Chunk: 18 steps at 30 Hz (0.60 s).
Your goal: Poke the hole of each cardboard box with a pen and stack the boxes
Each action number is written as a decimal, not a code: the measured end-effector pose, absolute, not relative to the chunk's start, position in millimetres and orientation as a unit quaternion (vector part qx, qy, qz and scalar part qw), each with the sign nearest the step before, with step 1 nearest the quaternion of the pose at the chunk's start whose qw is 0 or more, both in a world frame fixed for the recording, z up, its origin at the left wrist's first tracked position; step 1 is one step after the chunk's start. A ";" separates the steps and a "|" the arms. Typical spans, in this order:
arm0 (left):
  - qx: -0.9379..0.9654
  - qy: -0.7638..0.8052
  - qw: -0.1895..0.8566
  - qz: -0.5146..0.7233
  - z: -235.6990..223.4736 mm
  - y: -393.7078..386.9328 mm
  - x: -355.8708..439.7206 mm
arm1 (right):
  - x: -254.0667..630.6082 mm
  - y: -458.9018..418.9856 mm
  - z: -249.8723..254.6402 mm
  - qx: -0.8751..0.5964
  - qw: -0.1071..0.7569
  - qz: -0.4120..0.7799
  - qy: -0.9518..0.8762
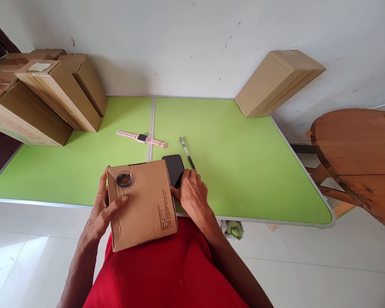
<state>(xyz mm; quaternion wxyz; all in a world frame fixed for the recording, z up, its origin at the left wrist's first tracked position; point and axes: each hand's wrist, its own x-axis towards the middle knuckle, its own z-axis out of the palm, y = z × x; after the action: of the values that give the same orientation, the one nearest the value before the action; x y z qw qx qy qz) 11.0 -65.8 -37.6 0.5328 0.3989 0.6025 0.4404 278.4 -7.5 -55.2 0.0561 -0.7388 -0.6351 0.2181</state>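
A small brown cardboard box (144,218) is tilted up in front of me, with printed text at its right side. Near its top left is a cut hole (124,180) ringed by dark pen scribbles. My left hand (107,207) grips the box's left edge, thumb on the face and fingers behind. Beside the right edge, my right hand (194,192) is closed with curled fingers, over the lower right corner of a black phone (173,167). Whatever is in those fingers is hidden. A pen (187,152) lies just beyond the phone, dark end toward my right hand.
A pink-strapped smartwatch (142,137) lies on the green folding table (243,171). Several cardboard boxes (64,90) stand at the back left, another tall carton (275,85) at the back right against the wall. A round wooden stool (355,158) is off the table's right edge.
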 end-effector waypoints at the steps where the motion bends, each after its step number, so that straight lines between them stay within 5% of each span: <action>1: 0.400 0.605 0.528 0.442 -36.9 -66.6 11.4 | 278.1 -6.4 -59.6 -0.746 0.070 0.226 -0.623; 13: 0.391 0.613 0.522 0.446 -37.0 -69.4 7.7 | 307.1 -6.2 -64.8 -0.630 0.330 0.528 -0.465; 18: 0.377 0.597 0.544 0.453 -36.4 -65.2 14.2 | 323.4 -27.7 -28.4 -0.440 0.482 0.709 -0.266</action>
<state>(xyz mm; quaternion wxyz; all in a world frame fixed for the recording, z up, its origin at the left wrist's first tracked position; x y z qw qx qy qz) 14.2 -65.2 -36.4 0.5438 0.3770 0.5975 0.4529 323.4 -27.7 -28.4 0.4822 -0.4404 -0.2656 0.7092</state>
